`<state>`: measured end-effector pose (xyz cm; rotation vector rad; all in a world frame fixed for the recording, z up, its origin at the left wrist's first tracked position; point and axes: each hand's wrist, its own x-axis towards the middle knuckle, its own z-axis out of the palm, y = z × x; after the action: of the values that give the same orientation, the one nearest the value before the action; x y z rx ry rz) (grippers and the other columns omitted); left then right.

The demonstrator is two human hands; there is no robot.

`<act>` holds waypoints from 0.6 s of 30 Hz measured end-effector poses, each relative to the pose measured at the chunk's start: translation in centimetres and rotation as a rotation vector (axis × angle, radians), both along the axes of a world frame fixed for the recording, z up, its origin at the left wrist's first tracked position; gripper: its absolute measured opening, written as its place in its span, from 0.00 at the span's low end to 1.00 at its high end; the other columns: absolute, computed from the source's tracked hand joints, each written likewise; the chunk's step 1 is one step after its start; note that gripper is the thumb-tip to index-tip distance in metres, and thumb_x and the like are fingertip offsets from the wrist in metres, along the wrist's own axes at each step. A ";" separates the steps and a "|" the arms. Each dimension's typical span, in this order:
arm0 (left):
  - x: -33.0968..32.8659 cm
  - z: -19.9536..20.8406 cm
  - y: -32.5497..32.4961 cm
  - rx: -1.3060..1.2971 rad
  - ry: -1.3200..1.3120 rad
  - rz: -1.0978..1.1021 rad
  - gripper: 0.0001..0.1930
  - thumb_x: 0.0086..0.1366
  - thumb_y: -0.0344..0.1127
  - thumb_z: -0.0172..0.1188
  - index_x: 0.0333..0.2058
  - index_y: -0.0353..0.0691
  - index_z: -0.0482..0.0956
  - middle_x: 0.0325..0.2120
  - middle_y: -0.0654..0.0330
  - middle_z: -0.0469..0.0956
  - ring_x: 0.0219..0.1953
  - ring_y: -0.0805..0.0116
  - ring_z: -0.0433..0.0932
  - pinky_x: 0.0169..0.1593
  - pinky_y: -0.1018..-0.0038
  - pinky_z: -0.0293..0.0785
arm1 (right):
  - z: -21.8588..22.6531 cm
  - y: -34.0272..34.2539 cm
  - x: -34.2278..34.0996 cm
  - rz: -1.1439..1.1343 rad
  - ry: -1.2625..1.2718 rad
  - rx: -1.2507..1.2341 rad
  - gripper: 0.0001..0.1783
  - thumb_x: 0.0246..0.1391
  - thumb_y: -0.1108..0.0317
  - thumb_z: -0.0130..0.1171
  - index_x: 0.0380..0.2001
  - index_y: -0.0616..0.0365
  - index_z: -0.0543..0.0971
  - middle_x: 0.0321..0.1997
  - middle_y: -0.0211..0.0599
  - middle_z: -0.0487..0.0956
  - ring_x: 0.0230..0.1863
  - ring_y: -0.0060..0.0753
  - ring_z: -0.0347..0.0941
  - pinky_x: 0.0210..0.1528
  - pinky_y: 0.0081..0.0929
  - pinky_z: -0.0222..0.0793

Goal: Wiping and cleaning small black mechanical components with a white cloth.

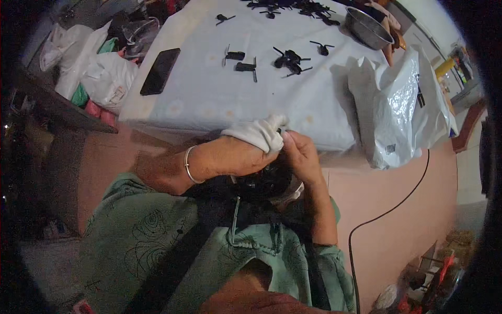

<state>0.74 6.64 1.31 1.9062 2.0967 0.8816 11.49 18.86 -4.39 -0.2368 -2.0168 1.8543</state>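
My left hand comes in from the left with a silver bangle on its wrist. A white cloth covers its fingers, which are closed; whether it is a rag or a glove I cannot tell. My right hand meets it at the table's near edge, thumb and fingers pinched together. Between the two hands shows the tip of a small black part, mostly hidden by cloth and fingers. Beyond them on the table lie black parts with thin prongs: a small cluster, a pair and a single one.
A pale flowered cloth covers the table. On its left lies a dark phone. At the back are a heap of black parts and a metal bowl. A white plastic bag stands right; a black cable crosses the floor.
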 end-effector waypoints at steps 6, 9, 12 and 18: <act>-7.7 -1.3 2.7 0.085 0.078 0.202 0.16 0.59 0.39 0.45 0.41 0.36 0.70 0.37 0.47 0.71 0.39 0.49 0.70 0.42 0.65 0.66 | -0.3 1.3 0.4 -0.164 -0.024 0.057 0.14 0.55 0.64 0.48 0.19 0.59 0.68 0.16 0.19 0.62 0.20 0.11 0.54 0.20 0.13 0.51; -12.0 -1.7 5.3 0.086 0.148 0.321 0.15 0.59 0.39 0.43 0.42 0.37 0.70 0.37 0.46 0.71 0.40 0.48 0.69 0.42 0.64 0.65 | 0.1 0.6 0.0 -0.150 -0.022 0.182 0.14 0.54 0.64 0.49 0.18 0.60 0.68 0.15 0.19 0.60 0.19 0.12 0.52 0.20 0.14 0.50; -13.6 -3.2 6.3 0.007 0.225 0.376 0.14 0.59 0.37 0.41 0.40 0.39 0.70 0.35 0.44 0.71 0.38 0.47 0.70 0.41 0.62 0.66 | -0.1 0.5 -0.4 -0.181 0.000 0.270 0.14 0.54 0.64 0.50 0.19 0.61 0.67 0.15 0.21 0.60 0.19 0.14 0.53 0.20 0.14 0.51; -6.5 -1.0 4.8 -0.115 0.198 0.328 0.09 0.57 0.35 0.43 0.31 0.39 0.70 0.30 0.46 0.73 0.33 0.47 0.72 0.34 0.62 0.68 | -0.7 0.1 -0.8 -0.463 0.052 0.416 0.09 0.49 0.68 0.54 0.24 0.63 0.71 0.17 0.42 0.71 0.16 0.32 0.67 0.21 0.25 0.63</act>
<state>-5.79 11.40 0.26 1.6814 2.5679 0.6304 10.66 19.01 -5.06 -0.4812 -2.0398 1.1283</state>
